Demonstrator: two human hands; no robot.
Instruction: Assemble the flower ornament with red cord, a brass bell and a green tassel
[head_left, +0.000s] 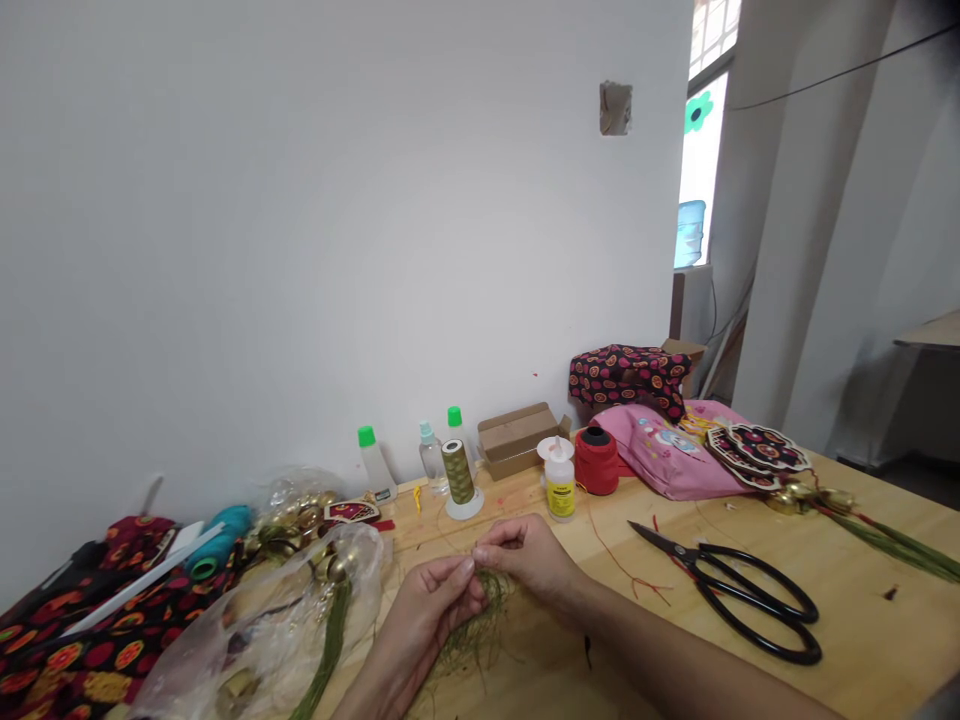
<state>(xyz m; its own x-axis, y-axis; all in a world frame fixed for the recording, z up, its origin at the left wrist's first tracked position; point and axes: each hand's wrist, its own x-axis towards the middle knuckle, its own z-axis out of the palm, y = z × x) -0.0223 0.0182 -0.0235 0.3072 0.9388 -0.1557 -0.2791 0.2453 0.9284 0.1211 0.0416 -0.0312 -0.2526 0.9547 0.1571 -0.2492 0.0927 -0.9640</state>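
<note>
My left hand [435,600] and my right hand [526,556] meet over the table, thumbs and fingers pinched close together at the tips. Fine green thread [480,632] shows between and below them, loose and tangled over the wood. Both pinches appear to be on strands of this thread, though the exact spot is hidden by the fingers. Behind the hands a spool of olive-green thread [459,474] stands upright on a white base. To the right lie black-handled scissors [739,590], their blades slightly apart and pointing away to the left.
A glue bottle [559,490], a red thread cone [597,465] and a cardboard box [525,440] stand along the back. Green-capped bottles [377,470] are near the wall. Plastic bags [262,620] with brass bells crowd the left; a pink bag [660,460] and embroidered pendants [757,450] lie right.
</note>
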